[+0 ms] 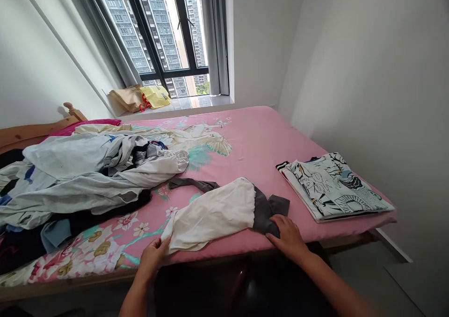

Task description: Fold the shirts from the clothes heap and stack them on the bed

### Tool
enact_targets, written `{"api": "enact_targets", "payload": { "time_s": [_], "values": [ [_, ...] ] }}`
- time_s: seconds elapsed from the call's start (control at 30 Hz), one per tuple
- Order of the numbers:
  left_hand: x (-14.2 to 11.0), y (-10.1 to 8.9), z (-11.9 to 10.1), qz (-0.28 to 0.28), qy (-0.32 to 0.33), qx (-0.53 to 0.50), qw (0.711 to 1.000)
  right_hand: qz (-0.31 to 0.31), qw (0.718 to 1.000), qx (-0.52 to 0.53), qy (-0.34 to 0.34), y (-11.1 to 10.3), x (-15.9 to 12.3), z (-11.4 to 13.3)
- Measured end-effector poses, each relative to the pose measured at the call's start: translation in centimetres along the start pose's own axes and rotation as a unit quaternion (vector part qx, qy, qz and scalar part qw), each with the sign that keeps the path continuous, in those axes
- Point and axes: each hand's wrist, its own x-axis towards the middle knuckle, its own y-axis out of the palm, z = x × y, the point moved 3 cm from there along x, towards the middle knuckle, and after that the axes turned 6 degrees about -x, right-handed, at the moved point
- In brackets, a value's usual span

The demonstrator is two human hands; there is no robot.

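Observation:
A white shirt with dark grey sleeves (pixel 217 212) lies doubled over near the front edge of the bed. My left hand (pixel 154 256) pinches the white hem at its left end. At the other end, my right hand (pixel 289 237) has thumb and fingers closed on the grey fabric (pixel 263 214). One grey sleeve (pixel 194 183) trails out behind the shirt toward the left. The fingertips of my right hand are partly hidden by cloth.
A large heap of loose clothes (pixel 77 167) covers the left of the pink flowered bedsheet (pixel 252 134). A flat stack of folded shirts (pixel 336 186) sits at the right edge. Paper bag (pixel 128 98) and yellow bag (pixel 156 96) rest on the windowsill.

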Motion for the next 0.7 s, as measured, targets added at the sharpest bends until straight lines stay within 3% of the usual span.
{"api": "enact_targets", "payload": {
  "time_s": [0.07, 0.13, 0.2, 0.27, 0.33, 0.4, 0.43, 0.5, 0.53, 0.57, 0.6, 0.63, 0.67, 0.7],
  "values": [
    [-0.1, 0.7, -0.8, 0.004, -0.023, -0.079, 0.997, 0.031, 0.999, 0.017, 0.03, -0.3, 0.8, -0.7],
    [0.0, 0.8, -2.9, 0.005, -0.015, -0.169, 0.985, 0.024, 0.994, 0.066, 0.087, -2.1, 2.9, -1.4],
    [-0.4, 0.7, -6.1, 0.013, 0.019, -0.281, 0.959, -0.025, 0.988, 0.092, 0.119, -5.0, 5.9, -1.3],
    [-1.6, 1.4, -9.2, 0.025, 0.041, -0.392, 0.919, -0.1, 0.986, 0.077, 0.11, -8.4, 8.9, -0.1],
    [-3.7, 3.4, -11.1, 0.049, 0.027, -0.446, 0.893, -0.174, 0.979, 0.042, 0.097, -11.3, 10.8, 2.0],
    [-6.2, 6.8, -11.3, 0.096, -0.026, -0.445, 0.89, -0.13, 0.99, 0.025, 0.047, -12.0, 11.0, 5.1],
    [-7.5, 8.7, -10.8, 0.124, -0.053, -0.435, 0.89, -0.068, 0.997, 0.027, 0.008, -11.4, 10.2, 6.9],
    [-9.8, 12.3, -9.3, 0.158, -0.093, -0.415, 0.891, 0.144, 0.983, 0.03, -0.111, -8.5, 6.6, 10.7],
    [-10.8, 13.8, -8.6, 0.163, -0.102, -0.413, 0.89, 0.189, 0.972, 0.033, -0.137, -6.8, 4.2, 12.4],
    [-11.7, 15.0, -7.9, 0.162, -0.105, -0.41, 0.891, 0.256, 0.951, 0.032, -0.17, -4.7, 1.7, 13.8],
    [-12.5, 15.9, -7.3, 0.158, -0.103, -0.407, 0.894, 0.364, 0.905, 0.007, -0.22, -2.3, -1.1, 15.1],
    [-13.2, 16.5, -7.0, 0.155, -0.098, -0.403, 0.897, 0.417, 0.873, -0.018, -0.252, -0.2, -3.2, 16.0],
    [-13.9, 16.9, -6.7, 0.154, -0.091, -0.395, 0.901, 0.418, 0.872, -0.029, -0.253, 1.5, -4.5, 16.5],
    [-14.5, 17.2, -6.6, 0.155, -0.084, -0.385, 0.906, 0.378, 0.897, -0.02, -0.228, 2.8, -5.0, 16.7]
  ]
}}
